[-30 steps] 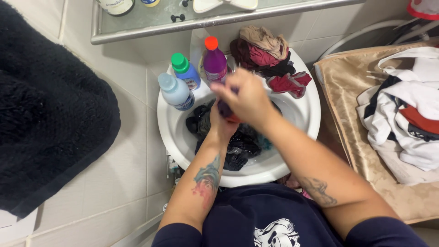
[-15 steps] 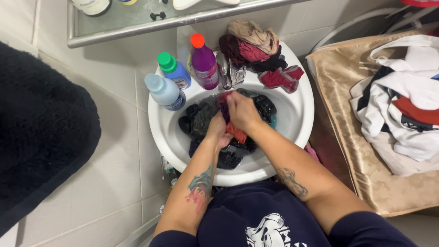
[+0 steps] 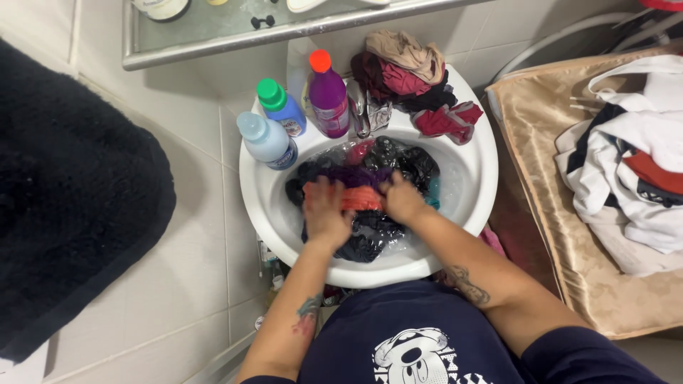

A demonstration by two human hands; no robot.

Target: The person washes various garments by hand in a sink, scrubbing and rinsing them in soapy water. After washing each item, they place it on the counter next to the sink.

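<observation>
A: Position of the hands?

B: Left hand and right hand are both down in the white sink, fingers closed on an orange and purple garment stretched between them. It lies on top of dark wet clothes, probably held taut so the fabric can be rubbed.

A: Containers?

B: Three bottles stand upright on the sink's rear left rim, likely parked within reach. Nearest is a pale blue bottle with a pale cap; behind it a blue bottle with a green cap; beside that a purple bottle with an orange cap, just left of the tap. Labels are too small to describe.

A: Beyond?

B: A heap of bunched clothes on the rear rim, apparently kept apart from the soak. Farther back, a glass shelf.
</observation>
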